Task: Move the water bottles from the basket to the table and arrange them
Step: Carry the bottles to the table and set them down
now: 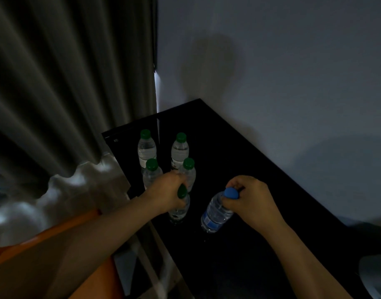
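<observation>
Presently, two bottles are held over the near part of the black table (239, 160). The left hand (168, 190) is clamped round the neck of a green-capped bottle (180, 209), which is held close to upright; whether its base touches the table cannot be told. The right hand (250, 201) is closed round the neck of a blue-capped bottle (216, 214) — this one is tilted, base toward the left. Four standing bottles (180, 151), also green-capped, are set in two pairs at the far left corner of the table, beside the curtain (55, 83). An orange object (55, 234) is partly seen under the left arm; whether it is the basket cannot be confirmed.

Handling, as judged: the bottles appear full, so moderate weight is expected. Thin plastic walls are likely to give under a squeeze and may be slippery — a hold at the stiffer neck, just under the cap, is judged sound. The tilted bottle should be brought upright before release.
</observation>
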`<state>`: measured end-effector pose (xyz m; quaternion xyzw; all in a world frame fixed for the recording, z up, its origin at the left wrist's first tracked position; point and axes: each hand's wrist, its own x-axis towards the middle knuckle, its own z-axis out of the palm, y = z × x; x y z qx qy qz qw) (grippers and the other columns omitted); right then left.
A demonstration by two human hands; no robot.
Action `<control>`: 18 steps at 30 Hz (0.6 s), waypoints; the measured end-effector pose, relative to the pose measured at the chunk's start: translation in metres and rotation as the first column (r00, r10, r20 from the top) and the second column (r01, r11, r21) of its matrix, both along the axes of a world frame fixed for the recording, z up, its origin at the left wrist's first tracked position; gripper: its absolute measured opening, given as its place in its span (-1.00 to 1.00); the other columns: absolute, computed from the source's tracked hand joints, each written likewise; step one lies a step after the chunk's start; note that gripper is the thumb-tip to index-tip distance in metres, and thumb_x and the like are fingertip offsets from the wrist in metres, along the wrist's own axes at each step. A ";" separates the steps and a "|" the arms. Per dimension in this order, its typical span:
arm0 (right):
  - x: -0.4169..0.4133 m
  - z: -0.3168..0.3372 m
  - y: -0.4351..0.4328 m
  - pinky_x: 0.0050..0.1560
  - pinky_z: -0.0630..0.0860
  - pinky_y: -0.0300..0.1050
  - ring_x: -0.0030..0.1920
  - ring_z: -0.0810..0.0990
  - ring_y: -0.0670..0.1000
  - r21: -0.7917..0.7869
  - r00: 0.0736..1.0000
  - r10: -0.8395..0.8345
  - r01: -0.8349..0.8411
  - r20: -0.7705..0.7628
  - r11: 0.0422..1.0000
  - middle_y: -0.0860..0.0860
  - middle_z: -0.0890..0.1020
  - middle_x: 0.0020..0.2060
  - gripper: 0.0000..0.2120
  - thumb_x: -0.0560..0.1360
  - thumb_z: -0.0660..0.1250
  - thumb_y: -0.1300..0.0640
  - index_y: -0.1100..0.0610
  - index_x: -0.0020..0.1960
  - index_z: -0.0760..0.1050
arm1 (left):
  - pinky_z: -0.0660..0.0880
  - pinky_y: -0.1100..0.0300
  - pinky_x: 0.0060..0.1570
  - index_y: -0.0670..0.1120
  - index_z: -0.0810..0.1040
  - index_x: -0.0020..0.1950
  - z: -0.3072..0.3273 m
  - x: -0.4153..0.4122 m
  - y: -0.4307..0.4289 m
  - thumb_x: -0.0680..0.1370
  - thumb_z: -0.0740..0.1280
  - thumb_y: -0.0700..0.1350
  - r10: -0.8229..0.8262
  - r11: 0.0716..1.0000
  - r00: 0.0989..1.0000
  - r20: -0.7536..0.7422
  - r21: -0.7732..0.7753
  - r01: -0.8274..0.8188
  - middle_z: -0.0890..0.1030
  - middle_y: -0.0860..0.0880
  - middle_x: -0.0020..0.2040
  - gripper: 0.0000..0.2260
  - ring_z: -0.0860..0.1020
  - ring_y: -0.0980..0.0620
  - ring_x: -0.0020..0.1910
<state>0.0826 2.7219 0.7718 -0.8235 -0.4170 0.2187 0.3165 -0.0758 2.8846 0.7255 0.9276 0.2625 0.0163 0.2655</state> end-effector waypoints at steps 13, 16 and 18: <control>0.015 -0.023 0.034 -0.23 0.45 -0.34 -0.16 0.52 -0.10 -0.052 0.996 0.068 -0.065 0.058 0.996 -0.01 0.55 -0.11 -0.78 0.30 0.50 0.25 0.10 -0.10 0.55 | 0.21 0.26 -0.24 -0.15 0.49 0.12 0.000 0.006 -0.002 0.48 0.36 -0.12 0.006 0.994 0.996 -0.094 0.110 0.005 0.50 -0.12 0.10 -0.75 0.50 -0.04 0.01; 0.019 -0.027 0.043 -0.23 0.46 -0.31 -0.17 0.51 -0.09 -0.058 0.993 0.089 -0.084 0.077 0.995 0.01 0.55 -0.11 -0.78 0.30 0.51 0.23 0.12 -0.09 0.56 | 0.13 0.31 -0.31 -0.14 0.49 0.15 0.000 0.005 0.000 0.46 0.38 -0.12 0.025 0.997 0.997 -0.076 0.074 -0.019 0.49 -0.11 0.11 -0.71 0.49 -0.02 0.01; 0.021 -0.028 0.050 -0.23 0.47 -0.28 -0.17 0.51 -0.09 -0.060 0.991 0.100 -0.094 0.090 0.994 0.02 0.54 -0.10 -0.77 0.30 0.51 0.22 0.13 -0.08 0.56 | 0.13 0.31 -0.30 -0.15 0.50 0.14 0.000 0.005 0.003 0.45 0.40 -0.13 0.034 0.999 0.997 -0.068 0.044 -0.031 0.49 -0.12 0.11 -0.71 0.48 -0.02 0.00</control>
